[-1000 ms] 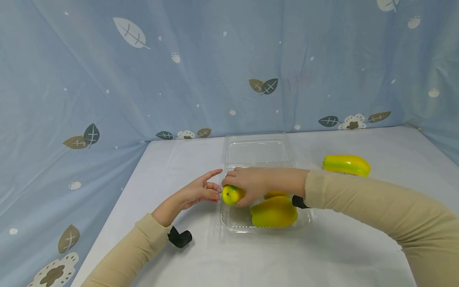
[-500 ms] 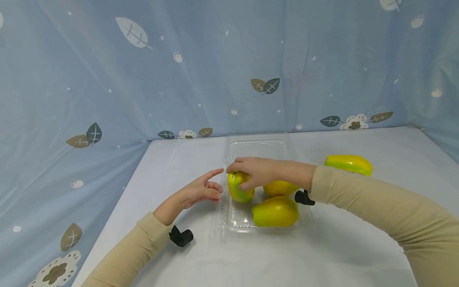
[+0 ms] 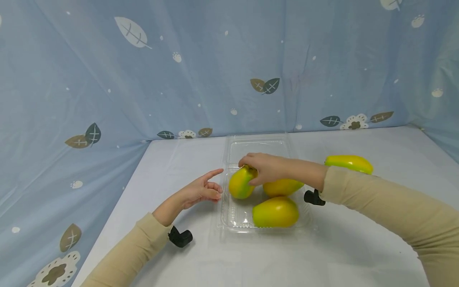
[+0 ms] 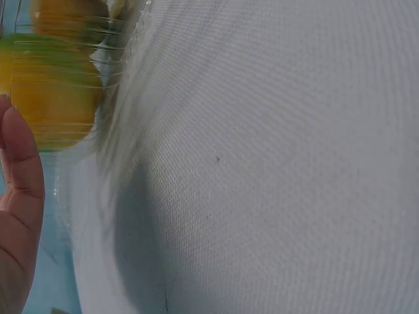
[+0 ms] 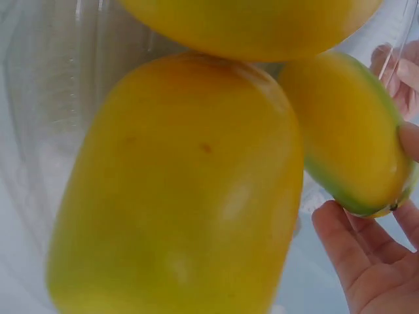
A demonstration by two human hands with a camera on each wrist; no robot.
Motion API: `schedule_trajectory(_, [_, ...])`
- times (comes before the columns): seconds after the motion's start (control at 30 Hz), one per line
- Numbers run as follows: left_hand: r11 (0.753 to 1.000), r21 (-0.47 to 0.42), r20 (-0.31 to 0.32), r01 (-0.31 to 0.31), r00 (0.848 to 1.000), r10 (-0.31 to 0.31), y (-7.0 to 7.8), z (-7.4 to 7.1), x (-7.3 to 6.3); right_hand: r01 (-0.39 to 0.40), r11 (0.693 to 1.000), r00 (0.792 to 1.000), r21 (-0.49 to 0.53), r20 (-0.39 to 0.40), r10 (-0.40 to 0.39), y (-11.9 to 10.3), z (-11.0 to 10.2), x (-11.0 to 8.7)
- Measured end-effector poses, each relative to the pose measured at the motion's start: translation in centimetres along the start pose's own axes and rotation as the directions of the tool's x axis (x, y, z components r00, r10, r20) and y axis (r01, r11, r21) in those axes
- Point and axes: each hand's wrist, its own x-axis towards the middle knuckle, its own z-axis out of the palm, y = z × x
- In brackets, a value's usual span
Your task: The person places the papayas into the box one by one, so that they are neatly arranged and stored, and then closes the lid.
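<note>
My right hand (image 3: 268, 167) holds a yellow-green papaya (image 3: 241, 185) by its upper end, at the left of a clear plastic clamshell box (image 3: 236, 228). Its fingers curve around that end, as the right wrist view shows on the same papaya (image 5: 353, 127). A second papaya (image 3: 281, 187) lies in the box below my right wrist, and a third papaya (image 3: 275, 213) lies along the front. Just outside the left wall is my left hand (image 3: 199, 192), index finger extended and the others loosely bent, holding nothing. Whether it touches the box, I cannot tell.
The box's clear lid (image 3: 258, 150) is folded back flat behind it. Another papaya (image 3: 350, 163) lies on the white tablecloth (image 3: 258, 259) at the back right, beyond my right forearm. A blue patterned curtain (image 3: 215, 79) closes off the back and sides.
My right hand has moved back and to the right, tilting the held papaya so its stem end now points toward the back. The left hand stays in place.
</note>
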Motion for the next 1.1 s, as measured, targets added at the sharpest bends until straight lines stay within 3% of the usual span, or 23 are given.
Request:
schedule_trajectory(0.47, [1.000, -0.002, -0.009, 0.000, 1.000, 0.000, 0.0, 0.0, -0.1, -0.096, 0.988, 0.995, -0.123, 0.029, 0.100, 0.4, 0.3, -1.2])
schedule_trajectory(1.1, [1.000, -0.002, -0.007, 0.000, 1.000, 0.000, 0.0, 0.1, 0.0, -0.139, 0.981, 0.988, -0.135, 0.040, 0.146, 0.3, 0.4, -1.4])
